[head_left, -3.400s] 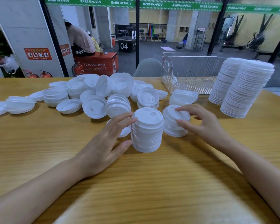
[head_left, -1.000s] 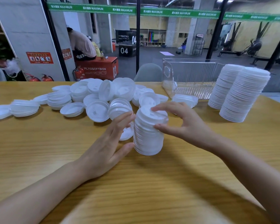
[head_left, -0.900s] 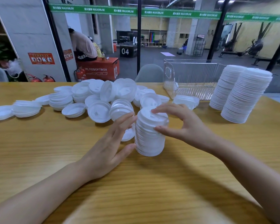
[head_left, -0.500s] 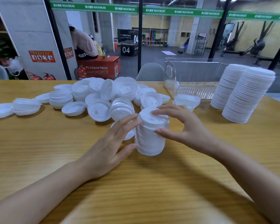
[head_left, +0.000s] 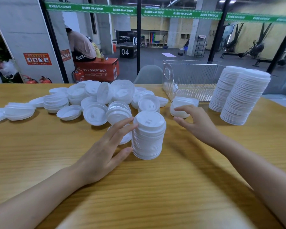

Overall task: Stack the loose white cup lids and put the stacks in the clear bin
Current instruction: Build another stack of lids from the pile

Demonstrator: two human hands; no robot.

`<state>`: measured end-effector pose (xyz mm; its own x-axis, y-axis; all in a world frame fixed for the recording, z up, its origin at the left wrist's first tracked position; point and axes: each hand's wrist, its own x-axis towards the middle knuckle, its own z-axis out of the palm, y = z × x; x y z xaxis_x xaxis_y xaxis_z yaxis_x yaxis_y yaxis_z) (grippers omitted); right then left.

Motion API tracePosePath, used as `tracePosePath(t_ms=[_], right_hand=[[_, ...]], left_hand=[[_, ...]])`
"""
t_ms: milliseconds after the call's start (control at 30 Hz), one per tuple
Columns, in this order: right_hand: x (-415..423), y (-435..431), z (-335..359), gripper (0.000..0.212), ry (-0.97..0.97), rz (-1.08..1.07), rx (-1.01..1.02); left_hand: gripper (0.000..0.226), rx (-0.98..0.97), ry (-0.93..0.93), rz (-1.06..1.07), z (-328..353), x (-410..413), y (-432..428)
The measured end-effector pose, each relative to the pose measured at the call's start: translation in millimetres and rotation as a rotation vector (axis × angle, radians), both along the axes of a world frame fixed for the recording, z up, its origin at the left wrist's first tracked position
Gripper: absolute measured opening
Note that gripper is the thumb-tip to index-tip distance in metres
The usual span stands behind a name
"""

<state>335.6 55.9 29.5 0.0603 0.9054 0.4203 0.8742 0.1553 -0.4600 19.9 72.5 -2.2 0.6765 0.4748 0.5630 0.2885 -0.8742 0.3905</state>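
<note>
A short stack of white lids stands on the wooden table in front of me. My left hand touches its left side with straight fingers and the thumb at its base. My right hand hovers to the right of the stack, fingers spread, holding nothing, just in front of a small pile of lids. Loose lids lie scattered behind. The clear bin stands at the back right.
Two tall lid stacks stand to the right of the bin, near the table's right edge. More small lid piles lie at the far left. A glass wall and a grey chair are beyond the table.
My right hand has let go of the top of the short stack and moved right and back toward the small pile. My left hand stays against the stack.
</note>
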Motion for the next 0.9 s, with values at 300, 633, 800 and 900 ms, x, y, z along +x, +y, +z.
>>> tracePosePath(t_ms=[300,633,800,900], right_hand=[[11,43,-1,0.074,-0.167,-0.374,0.03],[10,53,-12,0.044,-0.087,-0.3,0.08],[15,54,-13,0.03,0.008,-0.244,0.027],[16,52,-13,0.027,0.055,-0.223,0.083]], left_hand=[[0.053,0.005,-0.004,0.002,-1,1,0],[0.052,0.001,-0.005,-0.014,0,1,0],[0.052,-0.002,-0.001,-0.011,0,1,0],[0.052,-0.013,-0.004,-0.013,0,0,0]])
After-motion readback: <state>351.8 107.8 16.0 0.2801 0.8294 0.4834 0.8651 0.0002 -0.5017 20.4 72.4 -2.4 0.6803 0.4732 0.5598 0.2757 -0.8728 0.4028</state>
